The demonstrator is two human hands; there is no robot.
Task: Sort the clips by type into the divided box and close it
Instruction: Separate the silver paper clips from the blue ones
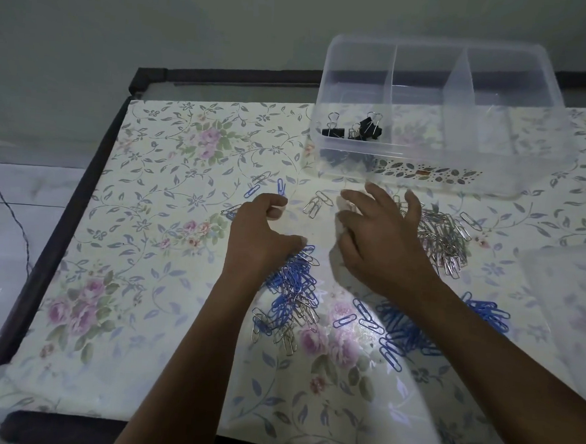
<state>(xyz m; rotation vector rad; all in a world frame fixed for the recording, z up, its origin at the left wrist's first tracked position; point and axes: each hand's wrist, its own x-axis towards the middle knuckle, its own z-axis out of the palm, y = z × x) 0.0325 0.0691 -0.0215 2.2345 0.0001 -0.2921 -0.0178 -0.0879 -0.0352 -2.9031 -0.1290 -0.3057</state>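
Light, slippery wire paper clips (294, 283) lay tangled mid-frame, probably best pinched in bunches; right grip (383, 241) was spread open, left grip (260, 230) curled, contents unclear.

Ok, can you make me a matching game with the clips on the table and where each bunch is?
Things:
1. black binder clips
2. silver pile
3. blue pile
4. mixed blue and silver pile

Places:
A. at the left hand
B. beside the right forearm
C. in the left compartment of the clear box
D. just right of the right hand

Pairs: 1-C, 2-D, 3-B, 4-A.
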